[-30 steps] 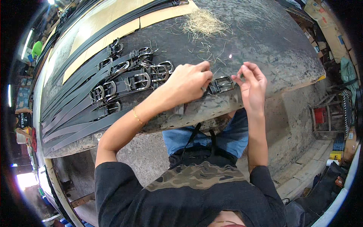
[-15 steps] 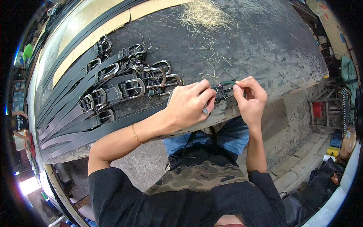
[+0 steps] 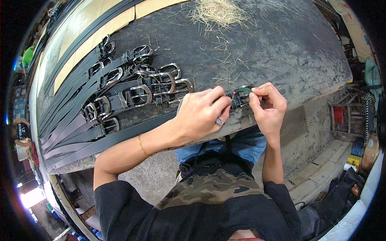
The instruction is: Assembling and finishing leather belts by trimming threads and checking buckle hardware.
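Belt [image 3: 145,127] partly hidden by hands [image 3: 203,112]; strand pile [image 3: 219,14] cropped at top.

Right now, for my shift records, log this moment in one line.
left hand: holding black belt; right hand: pinching curved green stick; stick tip: glowing red near buckle

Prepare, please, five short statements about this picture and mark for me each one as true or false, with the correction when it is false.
1. The right hand pinches a thin green object. True.
2. The left hand is wide open, palm up. False: the left hand has its back upward and its fingers curled.
3. Many black belts lie to the left of both hands. True.
4. The bracelet is on the right arm. False: the bracelet is on the left one.
5. The heap of pale strands is at the near edge of the table. False: the heap of pale strands lies on the table beyond the hands.
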`<state>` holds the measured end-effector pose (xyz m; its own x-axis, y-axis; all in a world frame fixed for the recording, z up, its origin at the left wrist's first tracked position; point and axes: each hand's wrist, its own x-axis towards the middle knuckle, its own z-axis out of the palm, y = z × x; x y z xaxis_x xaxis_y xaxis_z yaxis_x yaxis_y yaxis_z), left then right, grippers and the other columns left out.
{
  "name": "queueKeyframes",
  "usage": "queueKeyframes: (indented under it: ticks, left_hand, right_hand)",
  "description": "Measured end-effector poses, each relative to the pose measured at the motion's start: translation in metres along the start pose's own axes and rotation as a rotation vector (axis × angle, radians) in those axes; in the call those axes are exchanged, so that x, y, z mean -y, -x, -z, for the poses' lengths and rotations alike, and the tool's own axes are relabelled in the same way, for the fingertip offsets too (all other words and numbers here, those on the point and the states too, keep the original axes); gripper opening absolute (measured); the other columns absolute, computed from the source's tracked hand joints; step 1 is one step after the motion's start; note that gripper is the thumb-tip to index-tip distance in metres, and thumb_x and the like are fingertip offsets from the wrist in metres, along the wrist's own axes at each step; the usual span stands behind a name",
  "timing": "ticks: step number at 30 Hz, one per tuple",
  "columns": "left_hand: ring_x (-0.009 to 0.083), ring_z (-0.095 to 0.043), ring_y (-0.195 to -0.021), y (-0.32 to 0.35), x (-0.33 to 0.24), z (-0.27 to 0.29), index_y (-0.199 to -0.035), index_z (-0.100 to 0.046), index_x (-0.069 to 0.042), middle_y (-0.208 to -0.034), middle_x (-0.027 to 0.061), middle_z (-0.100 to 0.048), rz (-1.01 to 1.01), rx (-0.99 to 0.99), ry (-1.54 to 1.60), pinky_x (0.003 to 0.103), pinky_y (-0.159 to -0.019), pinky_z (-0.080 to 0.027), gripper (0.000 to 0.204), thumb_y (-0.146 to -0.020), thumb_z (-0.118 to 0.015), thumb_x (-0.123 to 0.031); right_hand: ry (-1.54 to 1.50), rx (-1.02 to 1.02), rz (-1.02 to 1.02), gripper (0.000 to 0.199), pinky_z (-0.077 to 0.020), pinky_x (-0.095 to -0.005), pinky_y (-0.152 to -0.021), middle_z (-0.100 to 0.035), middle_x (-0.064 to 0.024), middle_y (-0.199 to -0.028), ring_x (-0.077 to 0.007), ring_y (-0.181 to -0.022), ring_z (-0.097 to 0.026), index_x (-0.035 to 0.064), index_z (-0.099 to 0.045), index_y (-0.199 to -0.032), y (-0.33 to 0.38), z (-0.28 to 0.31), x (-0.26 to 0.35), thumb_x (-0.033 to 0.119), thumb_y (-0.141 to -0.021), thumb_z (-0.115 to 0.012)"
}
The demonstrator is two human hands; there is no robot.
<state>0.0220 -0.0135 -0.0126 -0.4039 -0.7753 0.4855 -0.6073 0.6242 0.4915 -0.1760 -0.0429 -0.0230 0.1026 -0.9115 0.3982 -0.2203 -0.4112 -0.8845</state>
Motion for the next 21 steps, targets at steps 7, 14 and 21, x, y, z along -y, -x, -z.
queueKeyframes:
  ticks: [7, 14, 21]
  left_hand:
    - [0.0228, -0.064, -0.064, 0.000, -0.003, 0.001, -0.085, -0.064, -0.004, -0.080, 0.0068, -0.059, 0.010, 0.008, -0.009, 0.033, -0.053, -0.051, 0.016, -0.071, -0.071, -0.002]
    - [0.0331, -0.064, -0.082, -0.012, 0.002, 0.011, -0.098, -0.058, -0.001, -0.100, 0.0170, -0.057, 0.215, -0.269, 0.027, 0.038, -0.070, -0.053, 0.026, -0.074, -0.064, 0.008]
    - [0.0337, -0.066, -0.078, -0.012, -0.008, 0.016, -0.106, -0.063, -0.003, -0.118, 0.0153, -0.053, 0.219, 0.154, -0.096, 0.041, -0.066, -0.054, 0.044, -0.075, -0.076, -0.031]
  right_hand:
    - [0.010, 0.002, 0.000, 0.009, -0.0419, -0.0236, -0.057, -0.058, -0.0053, -0.072, -0.0096, -0.063, -0.053, -0.0036, -0.063, -0.081, 0.001, 0.001, 0.000, -0.010, -0.075, -0.065]
    - [-0.149, -0.112, -0.213, 0.008, -0.0448, -0.0218, -0.064, -0.061, -0.0028, -0.079, -0.0085, -0.069, -0.055, -0.0029, -0.062, -0.088, 0.007, 0.000, -0.001, -0.006, -0.082, -0.065]
    - [-0.314, -0.153, -0.043, 0.010, -0.0516, -0.0288, -0.078, -0.059, -0.0030, -0.078, -0.0107, -0.071, -0.056, -0.0021, -0.059, -0.084, 0.011, 0.004, -0.007, -0.011, -0.081, -0.062]
